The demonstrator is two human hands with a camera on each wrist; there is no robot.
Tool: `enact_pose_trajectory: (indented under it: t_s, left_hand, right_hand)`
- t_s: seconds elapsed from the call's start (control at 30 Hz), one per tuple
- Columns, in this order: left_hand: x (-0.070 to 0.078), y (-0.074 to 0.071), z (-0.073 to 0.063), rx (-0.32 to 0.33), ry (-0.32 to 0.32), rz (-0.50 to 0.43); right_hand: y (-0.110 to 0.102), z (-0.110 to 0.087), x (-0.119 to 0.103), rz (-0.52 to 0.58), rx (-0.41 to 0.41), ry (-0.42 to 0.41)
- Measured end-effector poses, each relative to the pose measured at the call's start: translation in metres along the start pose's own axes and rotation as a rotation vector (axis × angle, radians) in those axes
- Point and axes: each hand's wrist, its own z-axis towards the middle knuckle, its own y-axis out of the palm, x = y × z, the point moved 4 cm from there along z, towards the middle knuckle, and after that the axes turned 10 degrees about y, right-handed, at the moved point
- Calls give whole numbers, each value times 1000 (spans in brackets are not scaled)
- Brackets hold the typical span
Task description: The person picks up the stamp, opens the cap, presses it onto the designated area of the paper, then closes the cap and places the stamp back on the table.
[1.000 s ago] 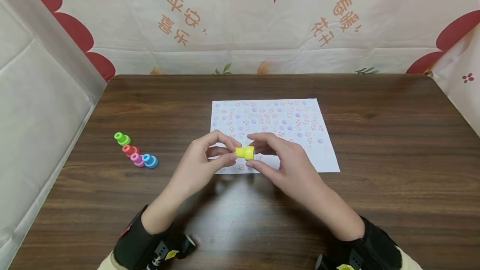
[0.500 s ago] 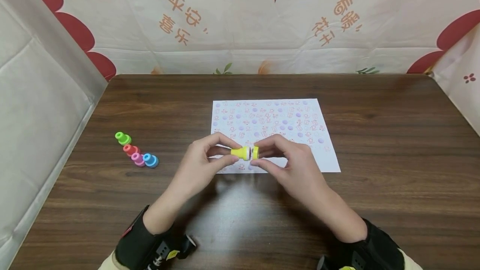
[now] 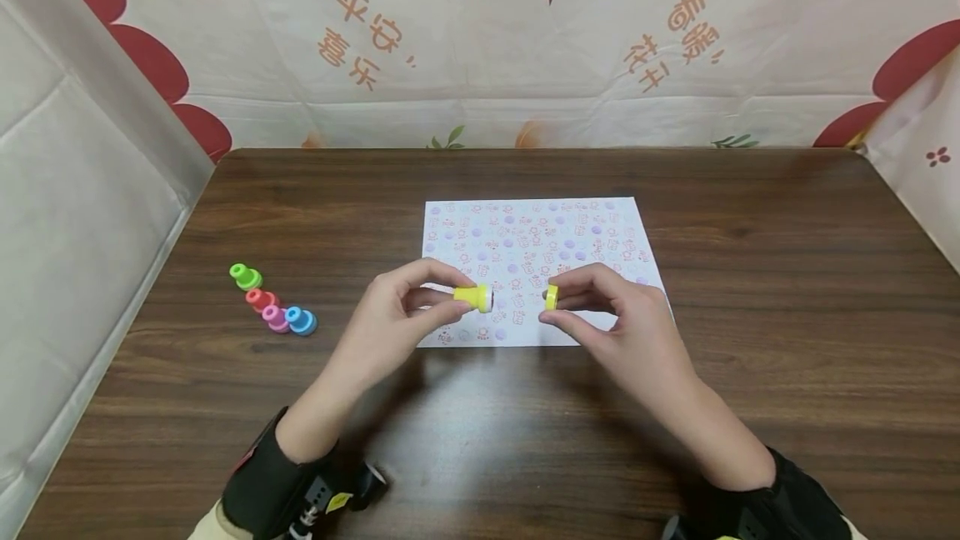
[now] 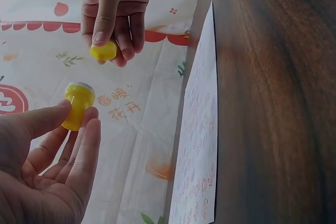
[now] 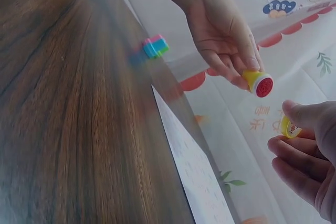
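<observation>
Clear daylight has been opened since half a second ago: the yellow cap [image 3: 552,297] has been drawn off to the right, and the yellow stamp [image 3: 470,299] has been shifted slightly left. Over the printed paper's [image 3: 517,227] near part, both pieces are being held up, well apart. By the left hand [image 3: 388,315] the stamp is pinched around its narrow handle, between thumb and fingers; by the right hand [image 3: 636,322] the cap is gripped at its rim. And look, from the right wrist, a red stamping face [image 5: 264,87] is left exposed!

Trouble could be brought by that face: if it is inked, as seems likely, a fingertip could be smudged by one careless brush. Should the light pinch be loosened, the stamp could be dropped face-first, and a stray mark left on the sheet. So small a cap could easily be lost, too, if squeezed off-centre, and rolled across the wooden table [image 3: 787,315]. Were it pushed back crooked, the face's edge might be scraped.
</observation>
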Motion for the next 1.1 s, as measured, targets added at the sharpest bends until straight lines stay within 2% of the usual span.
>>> enact_pose_trajectory:
  t_s: [0.13,0.3,0.47,0.6,0.83,1.1]
  left_hand:
    - [2,8,5,-7,44,75]
    - [4,19,14,-36,112,244]
    - [8,32,21,-102,150,467]
    - [8,41,24,-178,148,607]
    - [8,53,29,-256,130,730]
    - [3,65,31,-320,168,839]
  right_hand:
    - [-5,-1,4,-10,16,6]
    - [-11,-2,8,1,38,15]
    - [-14,-2,9,-5,51,10]
    - [-16,-2,10,-12,56,17]
    - [-17,-2,12,-13,57,22]
    - [-18,-2,13,-2,61,10]
